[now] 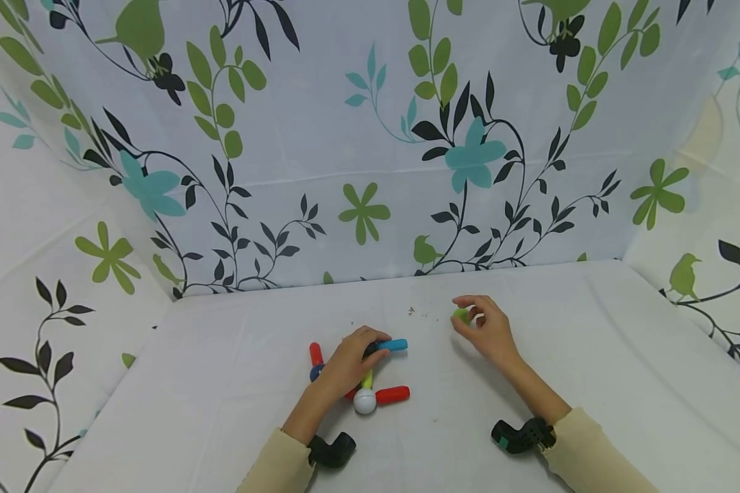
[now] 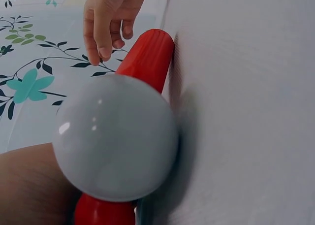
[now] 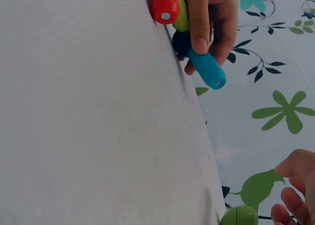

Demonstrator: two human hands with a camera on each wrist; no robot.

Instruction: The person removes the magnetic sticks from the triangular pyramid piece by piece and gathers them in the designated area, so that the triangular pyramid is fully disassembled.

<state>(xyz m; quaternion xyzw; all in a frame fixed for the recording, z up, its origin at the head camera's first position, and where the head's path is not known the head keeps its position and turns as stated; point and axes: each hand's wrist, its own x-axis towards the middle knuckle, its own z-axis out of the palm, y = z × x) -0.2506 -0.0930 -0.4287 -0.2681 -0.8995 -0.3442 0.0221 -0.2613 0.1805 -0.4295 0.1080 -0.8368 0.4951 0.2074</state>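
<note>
My left hand (image 1: 347, 363) pinches a light-blue magnetic rod (image 1: 392, 345) near a dark ball (image 1: 370, 350); the thumb lies on that joint in the right wrist view. Under and beside this hand are a white ball (image 1: 365, 401), a red rod (image 1: 392, 394), a yellow-green rod (image 1: 368, 378), a second red rod (image 1: 316, 353) and a navy ball (image 1: 317, 372), partly hidden. My right hand (image 1: 488, 333) hovers around a green ball (image 1: 460, 315), fingers bent. In the right wrist view a gap shows between fingertips and the green ball (image 3: 239, 216).
A white cloth covers the table (image 1: 234, 411). Behind it hangs a patterned curtain (image 1: 321, 137) with leaves and flowers. Small brown specks (image 1: 411, 311) lie on the cloth between the hands. Each wrist carries a black camera mount (image 1: 334, 452).
</note>
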